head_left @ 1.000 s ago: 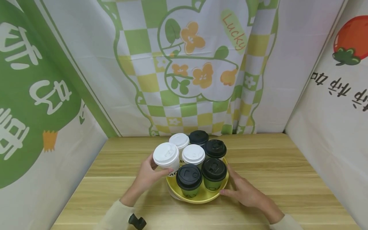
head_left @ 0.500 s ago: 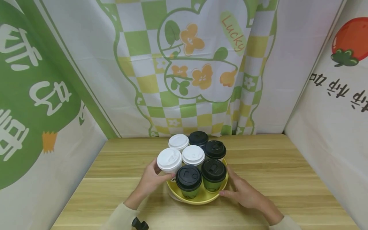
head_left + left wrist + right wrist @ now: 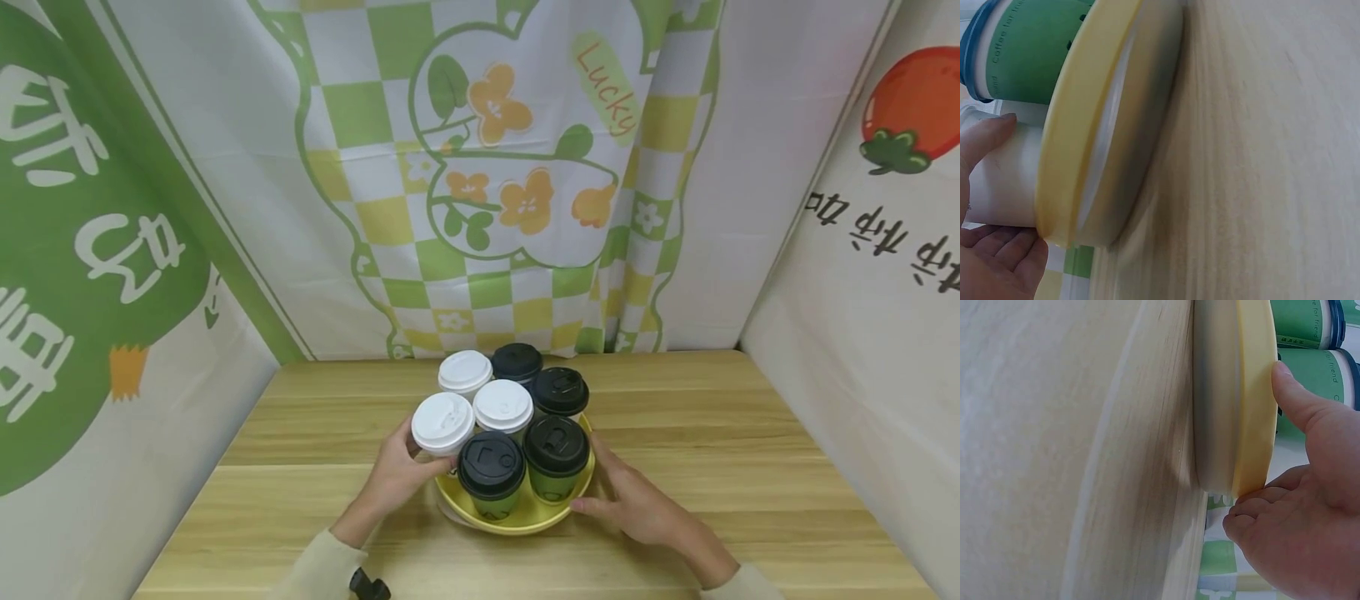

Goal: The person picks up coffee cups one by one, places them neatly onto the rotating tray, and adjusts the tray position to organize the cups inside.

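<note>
My left hand [image 3: 397,473] grips a white paper cup with a white lid [image 3: 443,423], thumb on its near side and fingers behind. The cup stands at the left side of a round yellow tray [image 3: 517,528]; in the left wrist view its base [image 3: 1007,175] is right at the tray's rim. My right hand [image 3: 633,500] holds the tray's right edge, with the thumb [image 3: 1285,378] on the rim and the fingers bent against the outer side. A green cup with a black lid [image 3: 491,468] stands close beside the gripped cup.
Two more white-lidded cups [image 3: 503,407] and several black-lidded cups [image 3: 557,448] crowd the tray. Wood-grain table [image 3: 750,467] lies around it. A patterned curtain [image 3: 495,292] hangs behind the table's back edge, with printed cloth at both sides.
My left hand has brought the white-lidded cup down and slightly right, onto the tray's left side. My right hand stays at the tray's edge.
</note>
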`<state>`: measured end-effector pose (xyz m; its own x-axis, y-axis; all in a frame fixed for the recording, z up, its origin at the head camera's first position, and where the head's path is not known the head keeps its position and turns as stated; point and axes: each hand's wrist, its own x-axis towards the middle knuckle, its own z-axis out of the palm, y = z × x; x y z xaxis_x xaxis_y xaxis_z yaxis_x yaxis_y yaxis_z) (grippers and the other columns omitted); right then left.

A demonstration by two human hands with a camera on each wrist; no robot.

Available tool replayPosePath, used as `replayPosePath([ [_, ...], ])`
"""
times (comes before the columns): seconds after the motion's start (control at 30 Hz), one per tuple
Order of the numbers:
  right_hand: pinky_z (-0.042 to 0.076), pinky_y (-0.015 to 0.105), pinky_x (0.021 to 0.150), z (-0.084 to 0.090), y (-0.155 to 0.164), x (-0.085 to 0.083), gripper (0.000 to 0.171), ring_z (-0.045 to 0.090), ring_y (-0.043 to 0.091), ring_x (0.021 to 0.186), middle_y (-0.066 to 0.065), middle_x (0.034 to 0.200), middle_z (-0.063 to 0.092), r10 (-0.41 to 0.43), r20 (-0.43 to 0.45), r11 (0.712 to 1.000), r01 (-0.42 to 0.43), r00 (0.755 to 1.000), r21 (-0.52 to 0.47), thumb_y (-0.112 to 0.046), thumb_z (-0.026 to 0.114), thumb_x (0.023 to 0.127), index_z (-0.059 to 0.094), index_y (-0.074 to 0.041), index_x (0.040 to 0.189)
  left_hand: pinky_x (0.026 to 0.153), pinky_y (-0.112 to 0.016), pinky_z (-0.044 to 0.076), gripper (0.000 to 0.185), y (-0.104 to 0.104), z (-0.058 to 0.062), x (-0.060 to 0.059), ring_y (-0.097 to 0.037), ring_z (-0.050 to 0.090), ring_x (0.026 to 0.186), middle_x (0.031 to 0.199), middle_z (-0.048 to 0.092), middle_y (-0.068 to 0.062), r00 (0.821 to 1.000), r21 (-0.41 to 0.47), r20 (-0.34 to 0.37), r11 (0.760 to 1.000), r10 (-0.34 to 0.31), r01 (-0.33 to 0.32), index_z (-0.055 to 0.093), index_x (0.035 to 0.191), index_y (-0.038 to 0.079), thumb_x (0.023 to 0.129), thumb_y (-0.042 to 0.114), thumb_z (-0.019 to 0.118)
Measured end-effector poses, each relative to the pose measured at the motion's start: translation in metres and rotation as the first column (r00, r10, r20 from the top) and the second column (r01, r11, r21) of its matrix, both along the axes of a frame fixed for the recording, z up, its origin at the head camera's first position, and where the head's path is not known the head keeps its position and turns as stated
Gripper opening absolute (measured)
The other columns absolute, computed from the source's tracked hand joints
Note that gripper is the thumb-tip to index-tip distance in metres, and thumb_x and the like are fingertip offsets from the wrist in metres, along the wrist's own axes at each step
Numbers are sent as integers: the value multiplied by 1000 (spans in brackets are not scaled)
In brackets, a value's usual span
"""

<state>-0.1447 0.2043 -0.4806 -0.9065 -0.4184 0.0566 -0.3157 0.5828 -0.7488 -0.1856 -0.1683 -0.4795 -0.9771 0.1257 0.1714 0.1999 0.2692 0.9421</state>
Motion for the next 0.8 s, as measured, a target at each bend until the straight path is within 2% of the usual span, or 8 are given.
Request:
replayPosePath([
  [0.33, 18, 65, 129, 0, 0, 1, 116, 19, 46, 161, 25, 175, 12, -11, 5, 1000, 11, 1000, 21, -49, 79, 92, 4, -6, 171, 127, -49, 38, 87, 0, -4, -1, -36, 55, 144, 149, 61, -19, 1000, -18, -13, 999, -28, 27, 47, 154, 0, 78, 4, 90],
  [0.5, 18, 65, 129, 1, -1, 1, 115, 19, 46, 161, 25, 175, 13, -1, -8, 1000, 1, 1000, 20, -49, 79, 93, 5, -7, 171, 128, -51, 34, 90, 1, -5, 0, -40, 51, 147, 151, 58, -22, 1000, -32, -26, 999, -15, 14, 43, 155, -3, 78, 4, 90],
  [0.67, 20, 68, 127, 1, -1, 2, 114, 22, 50, 159, 28, 174, 15, 10, -31, 1000, -9, 999, 21, -52, 77, 94, 7, -6, 171, 129, -58, 30, 95, -3, -2, 4, -44, 44, 152, 157, 52, -24, 1000, -102, -24, 995, -8, 6, 39, 157, -2, 79, 14, 92],
  [0.8, 19, 65, 128, 5, 2, 3, 114, 21, 48, 160, 23, 176, 13, 9, -23, 999, -8, 1000, 40, -52, 76, 94, 5, -8, 171, 129, -65, 24, 102, -11, 1, 8, -45, 35, 157, 165, 43, -24, 1000, -191, 8, 981, -18, 19, 35, 161, 3, 80, 28, 93],
])
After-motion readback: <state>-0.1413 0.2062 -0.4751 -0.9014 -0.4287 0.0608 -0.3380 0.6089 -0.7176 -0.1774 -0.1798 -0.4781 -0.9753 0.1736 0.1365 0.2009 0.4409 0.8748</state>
